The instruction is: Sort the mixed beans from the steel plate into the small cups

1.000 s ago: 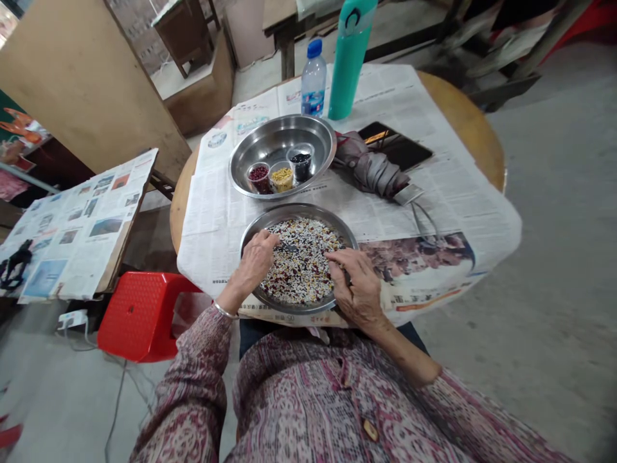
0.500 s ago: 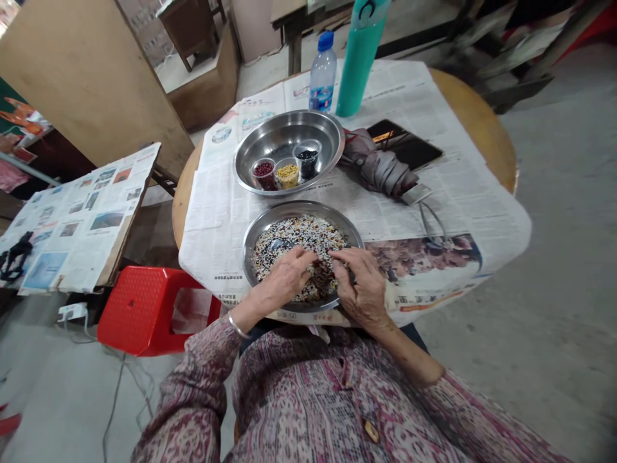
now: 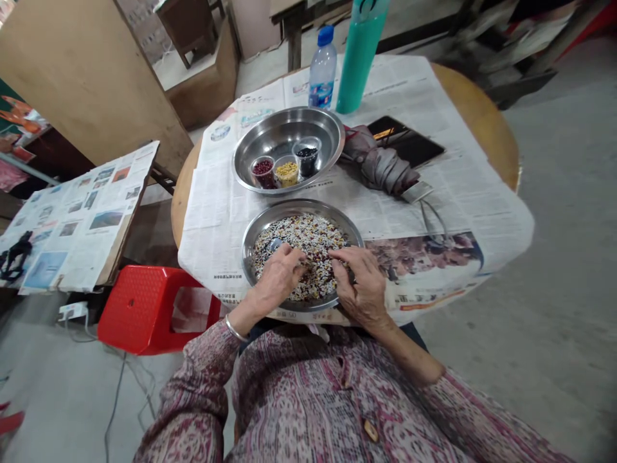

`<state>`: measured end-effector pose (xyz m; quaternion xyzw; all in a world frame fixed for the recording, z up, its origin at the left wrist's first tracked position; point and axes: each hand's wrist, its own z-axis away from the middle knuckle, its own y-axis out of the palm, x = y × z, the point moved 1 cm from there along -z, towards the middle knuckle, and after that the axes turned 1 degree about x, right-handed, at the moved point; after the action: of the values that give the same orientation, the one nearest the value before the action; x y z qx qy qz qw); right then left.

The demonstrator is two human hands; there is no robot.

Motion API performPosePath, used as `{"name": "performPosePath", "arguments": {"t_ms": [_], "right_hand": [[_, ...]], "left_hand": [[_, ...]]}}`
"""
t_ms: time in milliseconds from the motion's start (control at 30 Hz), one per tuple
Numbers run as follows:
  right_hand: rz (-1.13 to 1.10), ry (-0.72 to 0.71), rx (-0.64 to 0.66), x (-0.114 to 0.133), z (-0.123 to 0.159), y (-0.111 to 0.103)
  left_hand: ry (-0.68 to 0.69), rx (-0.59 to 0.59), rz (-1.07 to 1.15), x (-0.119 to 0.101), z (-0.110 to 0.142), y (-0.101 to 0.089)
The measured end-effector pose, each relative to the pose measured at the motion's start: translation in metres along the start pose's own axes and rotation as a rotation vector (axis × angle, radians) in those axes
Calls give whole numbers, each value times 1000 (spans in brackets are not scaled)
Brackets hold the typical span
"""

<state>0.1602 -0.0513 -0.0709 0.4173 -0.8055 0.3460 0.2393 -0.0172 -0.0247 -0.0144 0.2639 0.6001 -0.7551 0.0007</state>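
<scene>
A steel pan (image 3: 249,239) of mixed white, red and dark beans (image 3: 308,238) sits at the near edge of the round table. My left hand (image 3: 276,278) rests on the beans in the pan's near middle, fingers bent and bunched, and what they hold is hidden. My right hand (image 3: 360,283) lies over the pan's right side, fingers stretched flat toward the left hand, tips on the beans. Behind it, a second steel bowl (image 3: 289,119) holds three small cups: red beans (image 3: 263,169), yellow beans (image 3: 287,172) and black beans (image 3: 307,154).
Newspaper (image 3: 457,186) covers the table. A folded grey umbrella (image 3: 385,168) and a dark tablet (image 3: 409,141) lie to the right. A water bottle (image 3: 322,67) and a teal flask (image 3: 359,54) stand at the back. A red stool (image 3: 144,308) is on the left.
My left hand moved from the pan's left rim to the middle, pushing beans toward my right hand and leaving a thin patch at the left. My right hand barely shifted.
</scene>
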Motion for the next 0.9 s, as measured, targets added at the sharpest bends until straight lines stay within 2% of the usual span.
{"name": "performPosePath", "arguments": {"t_ms": [133,233,467,533,667,800,900], "right_hand": [[-4,-15,-10,0,0,-1],[-15,4,-29,0,0,-1],[-4,15,-17,1,-1,-2],[-1,11,-20,1,-1,-2],[-6,14,-18,1,-2,-2],[-10,25,-12,2,-2,-1],[-5,5,-10,1,-2,-1]], "left_hand": [[186,77,81,-16,-10,14],[311,99,30,-22,-22,15],[417,-3,-262,-18,-56,0],[385,-24,-326,-14,-63,-5],[177,-53,-394,-1,-59,-14],[47,-97,-309,11,-35,-17],[59,-215,-225,20,-14,-15]]}}
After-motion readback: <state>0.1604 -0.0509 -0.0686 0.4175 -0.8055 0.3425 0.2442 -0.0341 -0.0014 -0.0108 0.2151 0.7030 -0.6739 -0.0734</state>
